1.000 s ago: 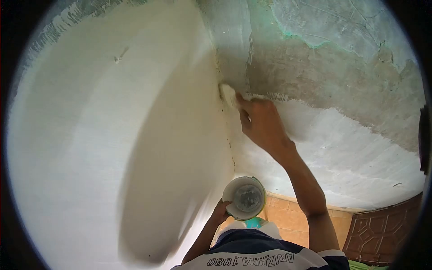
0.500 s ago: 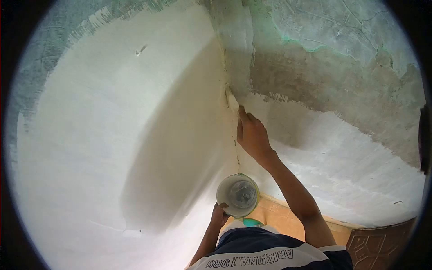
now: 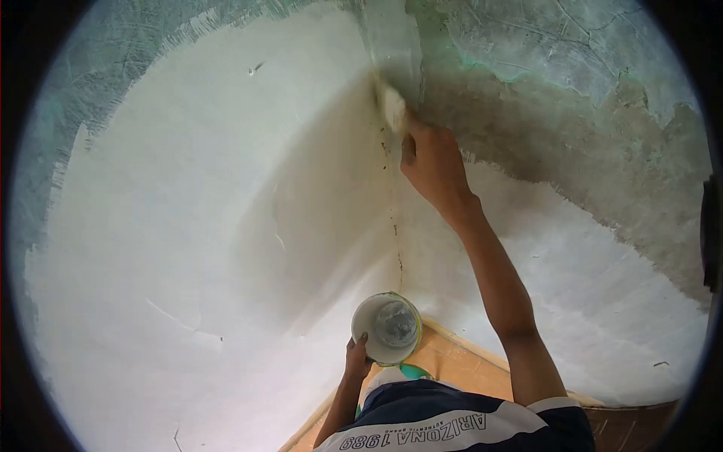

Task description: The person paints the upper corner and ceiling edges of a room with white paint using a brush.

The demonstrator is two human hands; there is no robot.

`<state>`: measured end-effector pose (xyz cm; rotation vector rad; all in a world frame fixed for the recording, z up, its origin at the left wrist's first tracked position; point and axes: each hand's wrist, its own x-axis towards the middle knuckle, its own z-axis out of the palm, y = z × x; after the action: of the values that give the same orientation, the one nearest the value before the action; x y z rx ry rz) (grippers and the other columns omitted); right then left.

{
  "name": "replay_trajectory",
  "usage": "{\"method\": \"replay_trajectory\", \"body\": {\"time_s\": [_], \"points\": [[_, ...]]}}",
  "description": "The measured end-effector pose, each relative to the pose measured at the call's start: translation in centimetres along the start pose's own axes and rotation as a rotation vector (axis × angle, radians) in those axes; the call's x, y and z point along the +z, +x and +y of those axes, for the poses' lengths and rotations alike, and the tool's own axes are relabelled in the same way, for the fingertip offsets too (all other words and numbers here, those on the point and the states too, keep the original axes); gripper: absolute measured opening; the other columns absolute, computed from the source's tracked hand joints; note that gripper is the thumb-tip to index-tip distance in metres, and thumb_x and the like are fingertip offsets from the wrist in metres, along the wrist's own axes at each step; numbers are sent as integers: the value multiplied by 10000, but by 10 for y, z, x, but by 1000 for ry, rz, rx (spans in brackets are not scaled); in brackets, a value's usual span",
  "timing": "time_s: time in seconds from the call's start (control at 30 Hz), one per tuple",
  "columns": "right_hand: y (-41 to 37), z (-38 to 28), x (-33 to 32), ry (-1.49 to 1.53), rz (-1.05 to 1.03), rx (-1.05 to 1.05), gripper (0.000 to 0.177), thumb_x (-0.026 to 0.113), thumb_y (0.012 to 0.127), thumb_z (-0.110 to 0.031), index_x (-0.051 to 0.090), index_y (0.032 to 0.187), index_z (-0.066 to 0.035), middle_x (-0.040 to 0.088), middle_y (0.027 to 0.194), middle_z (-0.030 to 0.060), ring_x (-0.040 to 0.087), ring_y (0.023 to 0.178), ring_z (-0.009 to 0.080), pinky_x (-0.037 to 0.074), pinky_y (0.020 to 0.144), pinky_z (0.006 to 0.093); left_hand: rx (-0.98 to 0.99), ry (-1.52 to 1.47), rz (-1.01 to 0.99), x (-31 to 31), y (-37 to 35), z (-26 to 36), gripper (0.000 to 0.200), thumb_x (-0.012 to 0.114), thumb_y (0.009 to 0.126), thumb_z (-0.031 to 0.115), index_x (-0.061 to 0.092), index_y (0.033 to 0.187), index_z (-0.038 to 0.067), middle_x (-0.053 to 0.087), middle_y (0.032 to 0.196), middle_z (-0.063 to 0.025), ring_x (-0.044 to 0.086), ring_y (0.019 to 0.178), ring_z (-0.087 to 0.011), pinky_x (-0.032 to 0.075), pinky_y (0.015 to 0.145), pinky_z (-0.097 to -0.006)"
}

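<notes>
My right hand [image 3: 435,160] is closed around the handle of a paint brush [image 3: 392,108] with pale, whitish bristles. The bristles are at the corner where two walls meet, and the brush looks slightly blurred. Low in front of my body, my left hand [image 3: 358,355] grips the rim and side of a round bucket [image 3: 365,324], thumb over the edge. Whitish-grey paint [image 3: 397,324] lies at the bucket's bottom. The left wall [image 3: 188,188] is largely coated white. On the right wall, white coating [image 3: 587,279] covers the lower part, below bare grey-brown plaster [image 3: 520,128].
Old greenish paint [image 3: 527,38] shows higher up on the right wall, and a similar surface [image 3: 98,68] edges the left one. Orange floor tiles [image 3: 459,361] lie below the corner. A brown panel [image 3: 633,427] stands at lower right, and a dark object [image 3: 709,233] sits at the right edge.
My right hand has moved up along the corner with the brush. The bucket in my left hand has shifted slightly left, and the view has tilted a little.
</notes>
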<state>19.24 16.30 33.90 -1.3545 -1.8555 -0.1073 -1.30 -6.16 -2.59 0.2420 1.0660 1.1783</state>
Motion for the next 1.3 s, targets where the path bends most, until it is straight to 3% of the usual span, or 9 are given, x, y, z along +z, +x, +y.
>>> {"method": "replay_trajectory", "body": {"time_s": [0.03, 0.17, 0.37, 0.47, 0.57, 0.77, 0.83, 0.97, 1.3], "points": [[-3, -4, -1, 50, 198, -33, 375, 616, 868, -47, 574, 1225, 56, 649, 852, 243, 677, 773, 399, 570, 681, 462, 22, 9, 16, 3, -4, -3, 371, 531, 1015, 145, 472, 1330, -43, 621, 1205, -197, 684, 1014, -312, 622, 808, -416], [-27, 5, 30, 32, 243, -66, 406, 589, 896, -47, 540, 1288, 51, 666, 831, 239, 671, 759, 418, 549, 673, 464, 28, 7, 26, -6, -8, -23, 365, 533, 1001, 110, 474, 1326, -44, 625, 1195, -198, 684, 1010, -316, 626, 789, -424], [-94, 46, 113, -71, -82, 102, 453, 576, 912, -105, 504, 1338, 33, 650, 821, 190, 685, 720, 359, 580, 640, 444, 49, -38, 131, -3, -26, -32, 382, 538, 943, 37, 483, 1311, -47, 627, 1178, -205, 684, 1002, -326, 625, 776, -432], [-119, 68, 141, -45, -121, 129, 407, 592, 886, -111, 553, 1261, 42, 665, 846, 217, 689, 738, 368, 582, 661, 457, 61, -19, 128, -9, -33, -27, 394, 541, 915, 17, 491, 1300, -45, 629, 1157, -199, 683, 991, -329, 621, 793, -437], [-119, 79, 145, -50, -446, 230, 331, 598, 855, -93, 601, 1149, 58, 676, 867, 251, 696, 775, 383, 582, 686, 473, 93, 22, 133, -18, -29, -30, 440, 526, 882, -12, 478, 1319, -23, 610, 1180, -201, 662, 1029, -333, 620, 806, -434], [-37, 19, 51, 62, -279, 231, 258, 599, 837, -49, 619, 1067, 68, 674, 829, 248, 696, 746, 387, 563, 655, 482, 116, 29, 68, -17, -16, -23, 572, 498, 845, -45, 385, 1391, 83, 506, 1287, -195, 596, 1138, -356, 627, 802, -465], [-26, 9, 46, 52, 70, 47, 317, 599, 857, -50, 612, 1156, 56, 652, 766, 204, 667, 642, 366, 552, 597, 455, 92, 44, 12, -18, -8, -19, 559, 488, 841, -43, 379, 1371, 96, 497, 1267, -183, 594, 1134, -361, 628, 806, -484], [-42, 5, 66, 95, 350, -33, 407, 600, 872, -58, 585, 1268, 33, 622, 718, 168, 642, 592, 347, 543, 559, 432, 70, 47, -61, -19, 13, -13, 525, 482, 837, -39, 393, 1338, 88, 504, 1233, -177, 601, 1119, -359, 629, 807, -483], [-104, 39, 116, -38, -109, 205, 379, 581, 860, -45, 578, 1228, 46, 658, 751, 211, 670, 656, 379, 563, 626, 466, -88, 171, -143, -19, 55, 18, 536, 485, 863, -26, 437, 1397, -8, 583, 1252, -209, 633, 1117, -372, 626, 804, -509]]}}
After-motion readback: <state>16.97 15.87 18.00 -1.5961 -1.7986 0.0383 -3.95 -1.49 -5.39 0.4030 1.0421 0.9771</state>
